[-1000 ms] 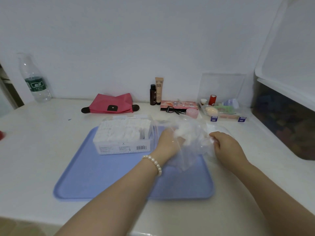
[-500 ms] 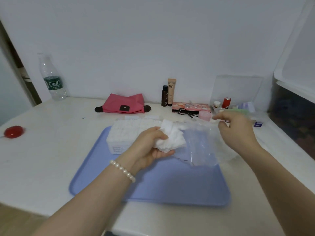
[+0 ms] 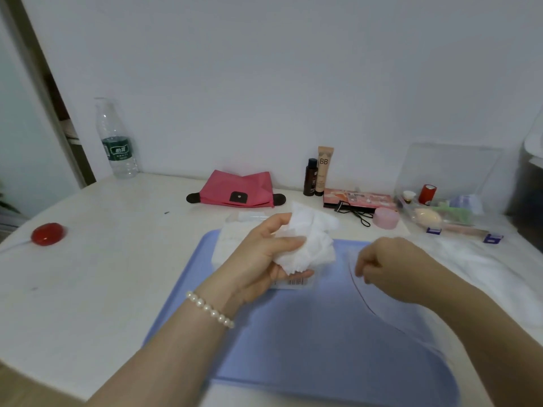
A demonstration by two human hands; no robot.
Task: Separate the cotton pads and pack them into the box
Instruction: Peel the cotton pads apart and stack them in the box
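My left hand (image 3: pixel 264 259) grips a crumpled bunch of white cotton pads (image 3: pixel 311 242), held up just over the clear box (image 3: pixel 227 245). The box is packed with white pads and stands on the far left part of the blue tray (image 3: pixel 293 353). My hand hides most of the box, though its barcode label shows under my fingers. My right hand (image 3: pixel 388 268) hovers low over the tray's right side with curled fingers. They pinch the edge of the clear plastic bag (image 3: pixel 411 318), which lies limp across the tray's right edge and the table.
Along the wall stand a water bottle (image 3: pixel 117 142), a pink pouch (image 3: pixel 238 189), two cosmetic bottles (image 3: pixel 318 173), a palette (image 3: pixel 358 198), a pink jar (image 3: pixel 385 218) and a clear organiser (image 3: pixel 440 207). A red round object (image 3: pixel 47 233) lies far left. A dark bin (image 3: pixel 531 186) stands right.
My left hand drew the bunch of pads out of the plastic bag and raised it over the box. My right hand pulled the emptied bag away and lowered it to the tray's right side.
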